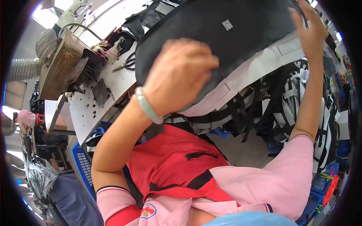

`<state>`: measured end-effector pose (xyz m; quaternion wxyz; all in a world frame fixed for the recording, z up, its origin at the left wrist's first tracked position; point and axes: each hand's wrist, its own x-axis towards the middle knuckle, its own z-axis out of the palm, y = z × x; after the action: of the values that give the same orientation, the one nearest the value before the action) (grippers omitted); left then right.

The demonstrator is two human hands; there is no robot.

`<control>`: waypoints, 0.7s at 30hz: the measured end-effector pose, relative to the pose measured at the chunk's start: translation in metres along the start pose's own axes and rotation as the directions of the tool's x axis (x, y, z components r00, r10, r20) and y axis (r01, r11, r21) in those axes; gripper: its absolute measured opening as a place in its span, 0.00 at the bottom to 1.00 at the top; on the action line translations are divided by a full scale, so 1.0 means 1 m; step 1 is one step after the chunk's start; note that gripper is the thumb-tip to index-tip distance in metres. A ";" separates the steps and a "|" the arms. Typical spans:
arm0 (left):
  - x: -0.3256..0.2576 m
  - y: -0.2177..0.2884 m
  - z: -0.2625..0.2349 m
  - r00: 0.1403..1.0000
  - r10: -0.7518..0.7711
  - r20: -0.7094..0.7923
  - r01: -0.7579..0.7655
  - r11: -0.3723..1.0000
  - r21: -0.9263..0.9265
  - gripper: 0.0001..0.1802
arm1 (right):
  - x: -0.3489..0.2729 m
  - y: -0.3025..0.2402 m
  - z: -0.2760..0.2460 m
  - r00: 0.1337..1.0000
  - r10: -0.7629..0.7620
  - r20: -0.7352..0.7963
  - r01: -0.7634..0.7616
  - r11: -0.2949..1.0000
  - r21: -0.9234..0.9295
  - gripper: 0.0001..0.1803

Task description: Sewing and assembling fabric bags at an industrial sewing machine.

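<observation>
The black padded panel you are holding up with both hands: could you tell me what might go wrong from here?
1. The black padded panel is held by the left hand and the right hand only near its edges; its grey fabric layer droops and could slip or crease.
2. Hanging black-and-white straps below might snag it.
3. Scissors lie on the worktable close to the left hand, so lowering the panel blindly might knock them.

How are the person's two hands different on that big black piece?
The left hand lies low on the black panel, knuckles toward the camera, while the right hand reaches high at its upper edge. The left wrist wears a pale green bangle; the right wrist is bare. The left fingers curl over the panel; the right fingers spread more. Both grip the same panel.
</observation>
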<state>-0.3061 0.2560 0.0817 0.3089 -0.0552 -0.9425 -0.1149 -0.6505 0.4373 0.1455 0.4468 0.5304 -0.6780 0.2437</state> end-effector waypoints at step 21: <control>-0.034 -0.143 0.215 0.856 -0.509 0.088 0.471 0.839 0.272 0.33 | -0.193 0.033 0.304 0.965 0.120 0.233 -0.124 0.992 0.003 0.30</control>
<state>-0.4258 0.1702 -0.1331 0.1984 0.2175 -0.9531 -0.0704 -0.7798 0.3001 -0.1625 0.3438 0.5164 -0.7548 0.2132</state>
